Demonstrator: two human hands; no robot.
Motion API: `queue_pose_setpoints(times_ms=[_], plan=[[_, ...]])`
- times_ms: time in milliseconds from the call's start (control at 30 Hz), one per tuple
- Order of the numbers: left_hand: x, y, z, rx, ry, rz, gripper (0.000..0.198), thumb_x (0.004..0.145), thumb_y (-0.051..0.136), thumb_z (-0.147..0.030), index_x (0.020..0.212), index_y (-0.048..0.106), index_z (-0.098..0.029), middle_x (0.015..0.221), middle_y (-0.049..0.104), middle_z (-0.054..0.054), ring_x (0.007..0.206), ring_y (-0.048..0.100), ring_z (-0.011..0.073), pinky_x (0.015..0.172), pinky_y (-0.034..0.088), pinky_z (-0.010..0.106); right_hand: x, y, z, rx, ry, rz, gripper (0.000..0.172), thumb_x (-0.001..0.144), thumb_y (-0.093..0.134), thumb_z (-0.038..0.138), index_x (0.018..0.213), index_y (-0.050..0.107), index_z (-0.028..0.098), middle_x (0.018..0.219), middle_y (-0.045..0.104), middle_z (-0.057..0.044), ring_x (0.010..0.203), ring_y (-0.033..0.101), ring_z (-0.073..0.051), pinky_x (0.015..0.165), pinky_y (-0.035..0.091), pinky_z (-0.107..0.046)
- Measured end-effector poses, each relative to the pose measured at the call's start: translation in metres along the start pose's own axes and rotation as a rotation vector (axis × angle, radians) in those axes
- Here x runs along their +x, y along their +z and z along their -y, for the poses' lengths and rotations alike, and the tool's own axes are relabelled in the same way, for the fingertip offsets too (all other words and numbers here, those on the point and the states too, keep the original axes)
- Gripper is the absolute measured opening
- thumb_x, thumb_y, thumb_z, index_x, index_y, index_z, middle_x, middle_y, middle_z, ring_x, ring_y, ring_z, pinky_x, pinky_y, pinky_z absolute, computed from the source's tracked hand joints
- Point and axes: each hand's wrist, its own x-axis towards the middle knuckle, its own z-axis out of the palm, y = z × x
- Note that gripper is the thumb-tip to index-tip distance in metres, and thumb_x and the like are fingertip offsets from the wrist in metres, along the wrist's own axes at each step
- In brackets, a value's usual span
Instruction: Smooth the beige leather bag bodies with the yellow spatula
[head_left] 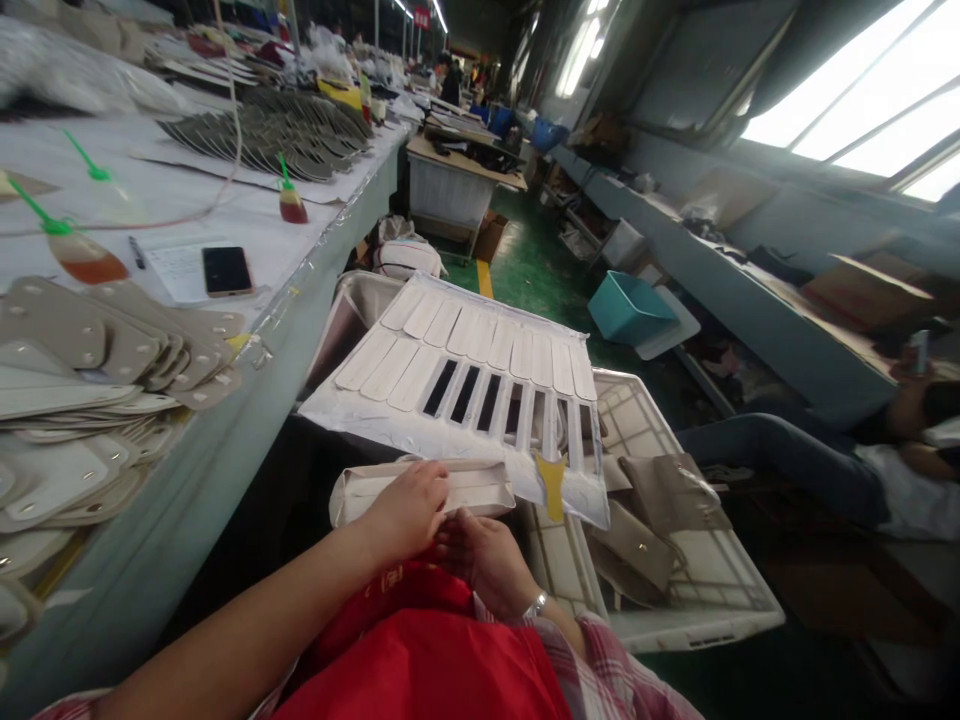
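A cream-coloured bag (480, 482), long and flat-sided, lies across my lap, just in front of the red apron. My left hand (409, 505) is closed over its upper side near the middle, fingers bent around it. At its near edge, my right hand (487, 560) grips with the fingers together; the fingertips are partly hidden behind the bag. Beyond the bag stands a tilted white board (390, 428) with rows of cream strips (491, 340) and several dark open slots. A yellow piece (551, 485) sits on the board's near edge.
A white plastic crate (705, 635) to my right holds taupe bags (634, 550). On the left table (300, 265) are stacked cream and taupe panels (67, 400), glue bottles (82, 255) and a phone (227, 271). A person (780, 460) sits at the right; a teal bin (630, 310) stands beyond.
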Motion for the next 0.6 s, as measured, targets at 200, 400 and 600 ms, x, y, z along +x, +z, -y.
queue_pose_setpoints(times_ms=[200,400,600], plan=[[-0.026,-0.01,0.008,0.11,-0.047,-0.049,0.01,0.078,0.055,-0.024,0.073,0.061,-0.017,0.111,0.054,0.009,0.108,0.044,0.0244,0.098,0.034,0.04,0.002,0.005,-0.003,-0.014,0.016,-0.054,0.028,0.083,0.053,0.035,0.078,0.056,0.008,0.064,0.065,-0.01,0.054,0.062,-0.016,0.051,0.048,-0.024],[-0.024,-0.006,0.01,0.167,-0.114,-0.081,0.013,0.076,0.051,-0.022,0.074,0.063,-0.019,0.109,0.055,0.006,0.105,0.045,0.0243,0.093,0.036,0.042,-0.001,0.015,-0.003,-0.024,0.02,-0.077,0.026,0.082,0.056,0.035,0.078,0.055,0.009,0.069,0.066,-0.01,0.058,0.064,-0.016,0.051,0.048,-0.024],[-0.021,-0.006,0.008,0.22,-0.131,-0.097,0.015,0.075,0.05,-0.022,0.076,0.065,-0.018,0.108,0.055,0.007,0.102,0.045,0.0259,0.086,0.038,0.042,-0.001,0.023,-0.004,-0.009,0.065,-0.036,0.024,0.085,0.052,0.032,0.08,0.055,0.009,0.069,0.065,-0.009,0.058,0.064,-0.016,0.053,0.049,-0.025]])
